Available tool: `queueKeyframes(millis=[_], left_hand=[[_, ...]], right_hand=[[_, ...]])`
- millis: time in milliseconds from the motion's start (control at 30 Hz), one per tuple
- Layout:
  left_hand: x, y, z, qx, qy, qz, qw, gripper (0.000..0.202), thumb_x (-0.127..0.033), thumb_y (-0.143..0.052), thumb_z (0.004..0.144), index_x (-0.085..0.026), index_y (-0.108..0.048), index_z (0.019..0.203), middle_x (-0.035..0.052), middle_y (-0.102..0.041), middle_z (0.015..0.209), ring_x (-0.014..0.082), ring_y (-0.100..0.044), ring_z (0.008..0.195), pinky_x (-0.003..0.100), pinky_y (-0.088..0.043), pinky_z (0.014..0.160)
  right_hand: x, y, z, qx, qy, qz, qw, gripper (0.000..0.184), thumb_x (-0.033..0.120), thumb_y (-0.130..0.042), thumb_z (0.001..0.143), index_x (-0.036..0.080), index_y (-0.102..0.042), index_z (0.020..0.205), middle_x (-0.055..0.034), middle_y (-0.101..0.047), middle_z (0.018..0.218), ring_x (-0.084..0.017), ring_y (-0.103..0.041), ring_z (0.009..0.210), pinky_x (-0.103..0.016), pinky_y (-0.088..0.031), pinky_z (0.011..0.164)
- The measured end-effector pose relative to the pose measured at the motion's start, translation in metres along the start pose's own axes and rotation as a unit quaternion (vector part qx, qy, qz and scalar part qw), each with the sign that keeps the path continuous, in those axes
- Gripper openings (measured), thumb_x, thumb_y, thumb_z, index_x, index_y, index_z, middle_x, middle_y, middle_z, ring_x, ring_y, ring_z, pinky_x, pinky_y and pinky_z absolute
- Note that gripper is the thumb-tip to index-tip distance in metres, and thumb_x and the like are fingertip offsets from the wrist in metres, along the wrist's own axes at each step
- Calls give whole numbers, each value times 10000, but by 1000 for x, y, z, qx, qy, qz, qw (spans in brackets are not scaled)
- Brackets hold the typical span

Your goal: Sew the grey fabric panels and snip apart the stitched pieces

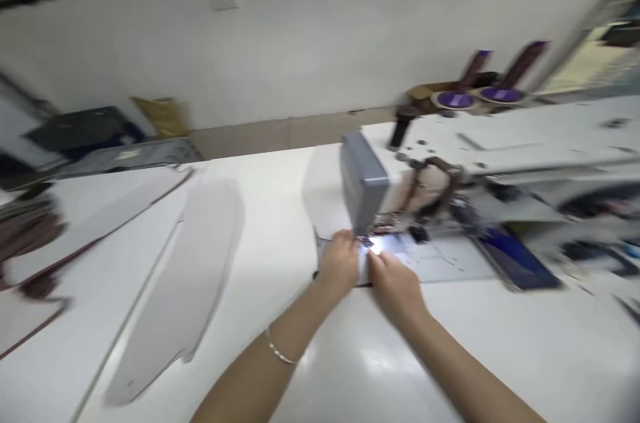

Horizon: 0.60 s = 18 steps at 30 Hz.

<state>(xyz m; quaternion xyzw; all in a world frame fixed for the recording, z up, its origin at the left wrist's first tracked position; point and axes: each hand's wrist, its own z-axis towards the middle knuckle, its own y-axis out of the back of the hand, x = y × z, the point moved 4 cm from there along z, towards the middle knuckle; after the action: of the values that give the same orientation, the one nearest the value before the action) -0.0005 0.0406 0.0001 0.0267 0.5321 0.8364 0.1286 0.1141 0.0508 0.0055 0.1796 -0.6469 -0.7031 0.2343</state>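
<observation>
Pale grey piece (324, 176) is on the white bench (277, 229), tucked by the head of the sewing machine (367, 183) and reaching toward the lit needle area, where the left hand (341, 264) and right hand (397, 284) sit close together, fingers bent in, but it's too blurry to tell if they're pinching anything or just pressing down. There's a blue phone-like slab (523, 257) off to the right, another pale cutout (187, 289) lying to the left, and some purple-based spools (455, 100) way at the back.
</observation>
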Motion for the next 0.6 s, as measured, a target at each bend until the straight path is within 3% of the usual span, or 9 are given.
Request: queueKeyframes(millis=[167, 400, 500, 600], left_hand=[[2, 7, 2, 0, 9, -7, 1000, 331, -164, -451, 810, -52, -574, 1096, 156, -596, 1097, 242, -505, 1054, 350, -392, 987], [-2, 15, 1, 14, 6, -29, 999, 312, -144, -445, 808, -31, -557, 1076, 136, -584, 1084, 224, -481, 1044, 337, -381, 975], [-2, 21, 1, 19, 4, -15, 1000, 321, -165, -450, 811, -23, -550, 1081, 139, -572, 1118, 222, -471, 1061, 330, -370, 963], [-4, 28, -1, 27, 4, 16, 999, 301, -198, -436, 820, -40, -571, 1039, 136, -579, 1082, 232, -486, 1027, 361, -369, 929]], right_hand=[[-6, -15, 2, -56, 33, 10, 998, 185, 195, -434, 903, 205, -557, 1040, -54, -543, 771, -205, -533, 725, -269, -222, 464], [-4, -10, 1, -18, 13, 3, 1000, 269, 249, -337, 937, 199, -583, 1036, -50, -550, 770, -193, -558, 717, -239, -245, 438], [-5, -10, 0, -35, 22, 8, 999, 321, 273, -297, 939, 195, -596, 1027, -52, -557, 764, -206, -566, 716, -249, -264, 429], [-16, -25, -1, -73, 48, 43, 995, 335, 319, -317, 922, 193, -614, 1014, -60, -575, 755, -225, -577, 708, -279, -334, 453]])
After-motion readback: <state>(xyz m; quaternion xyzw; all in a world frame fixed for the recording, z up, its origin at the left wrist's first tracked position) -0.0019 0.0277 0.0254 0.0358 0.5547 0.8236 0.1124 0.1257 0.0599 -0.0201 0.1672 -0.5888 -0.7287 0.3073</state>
